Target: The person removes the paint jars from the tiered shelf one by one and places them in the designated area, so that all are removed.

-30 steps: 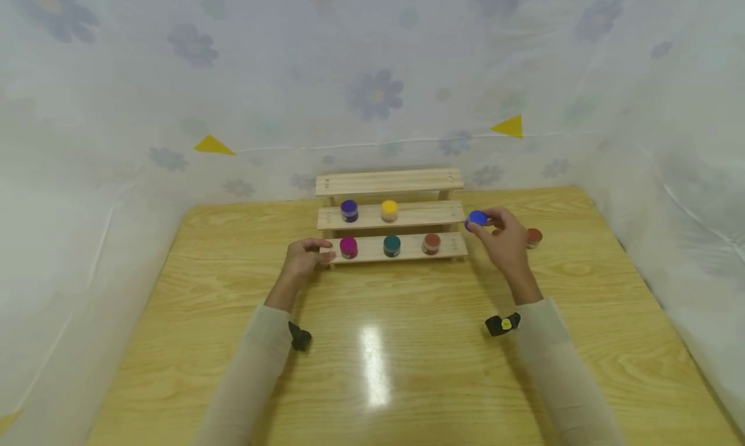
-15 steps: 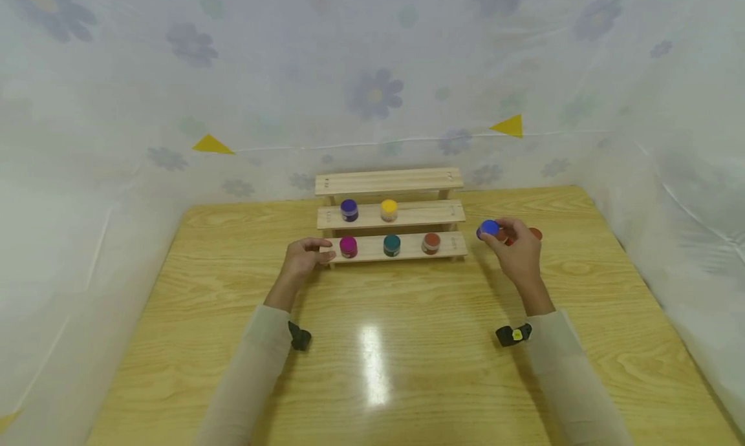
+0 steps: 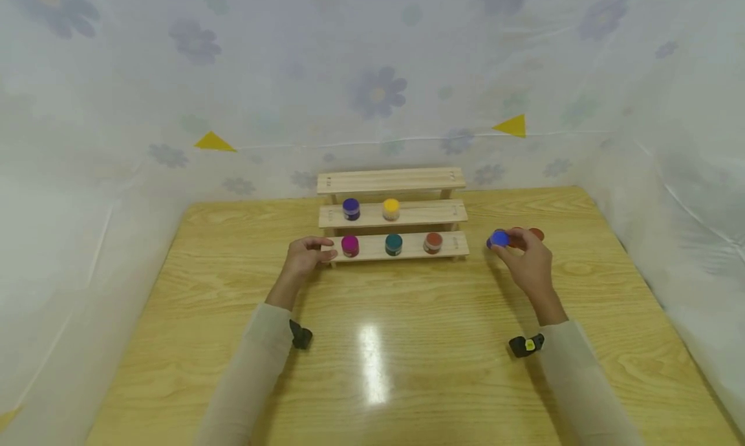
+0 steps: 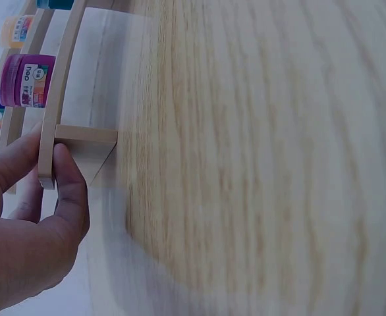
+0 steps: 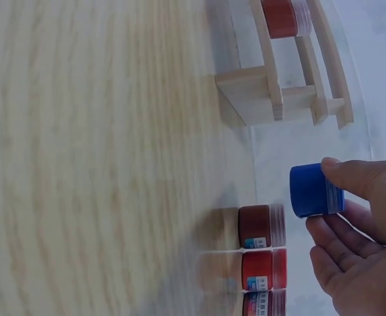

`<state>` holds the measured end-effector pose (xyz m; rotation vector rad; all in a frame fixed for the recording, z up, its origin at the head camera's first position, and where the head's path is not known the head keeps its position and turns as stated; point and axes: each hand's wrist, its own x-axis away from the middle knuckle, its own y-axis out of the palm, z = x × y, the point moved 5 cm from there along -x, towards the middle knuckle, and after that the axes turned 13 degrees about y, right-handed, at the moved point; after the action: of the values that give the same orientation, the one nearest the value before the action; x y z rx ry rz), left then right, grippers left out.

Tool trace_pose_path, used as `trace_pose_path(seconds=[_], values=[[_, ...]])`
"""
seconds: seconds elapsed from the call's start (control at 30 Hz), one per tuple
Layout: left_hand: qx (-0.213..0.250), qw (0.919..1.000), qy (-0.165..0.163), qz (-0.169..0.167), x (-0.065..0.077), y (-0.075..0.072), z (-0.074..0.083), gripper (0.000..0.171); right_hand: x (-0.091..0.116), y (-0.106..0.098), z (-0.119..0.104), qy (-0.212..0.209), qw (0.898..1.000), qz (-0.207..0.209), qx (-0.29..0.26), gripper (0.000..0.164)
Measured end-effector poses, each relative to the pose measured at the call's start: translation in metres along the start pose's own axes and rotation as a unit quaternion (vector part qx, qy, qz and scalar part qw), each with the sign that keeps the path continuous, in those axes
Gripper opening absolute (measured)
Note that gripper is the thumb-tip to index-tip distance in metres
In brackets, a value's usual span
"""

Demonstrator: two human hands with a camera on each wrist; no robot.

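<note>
My left hand (image 3: 304,258) pinches the left end of the lowest step of a three-step wooden rack (image 3: 401,254), thumb below the board in the left wrist view. A blue paint jar (image 3: 498,239) is gripped between thumb and fingers of my right hand (image 3: 532,264), right of the rack. The right wrist view shows this jar raised off the table. On the lowest step stand a magenta jar (image 3: 350,245), a teal jar (image 3: 393,244) and a reddish-brown jar (image 3: 433,242). The middle step bears a purple jar (image 3: 351,209) and a yellow jar (image 3: 391,209).
A brown-red jar (image 5: 254,226), a red jar (image 5: 257,270) and a dark red jar (image 5: 257,303) stand in a row on the table, partly behind my right hand in the head view. A flowered white sheet (image 3: 279,84) rises behind the table.
My right hand has moved right and nearer the body with the blue jar, away from the rack toward the jars on the table. The left hand stays on the rack's end.
</note>
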<state>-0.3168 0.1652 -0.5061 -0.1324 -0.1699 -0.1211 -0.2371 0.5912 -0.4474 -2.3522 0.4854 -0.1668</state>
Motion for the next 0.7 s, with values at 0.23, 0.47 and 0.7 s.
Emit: trace_pose_path(seconds=[0.23, 0.47, 0.7], values=[[0.010, 1.0000, 0.001, 0.002, -0.001, 0.000, -0.001, 0.027, 0.002, 0.002, 0.009, 0.010, 1.000, -0.016, 0.011, 0.051], [0.021, 0.9996, 0.021, 0.003, -0.005, -0.001, -0.005, 0.025, 0.003, 0.005, 0.021, 0.017, 1.000, -0.020, 0.011, 0.051], [0.003, 0.9999, 0.007, 0.007, -0.001, -0.001, -0.001, 0.027, 0.003, 0.002, 0.027, 0.021, 0.999, -0.016, 0.019, 0.048]])
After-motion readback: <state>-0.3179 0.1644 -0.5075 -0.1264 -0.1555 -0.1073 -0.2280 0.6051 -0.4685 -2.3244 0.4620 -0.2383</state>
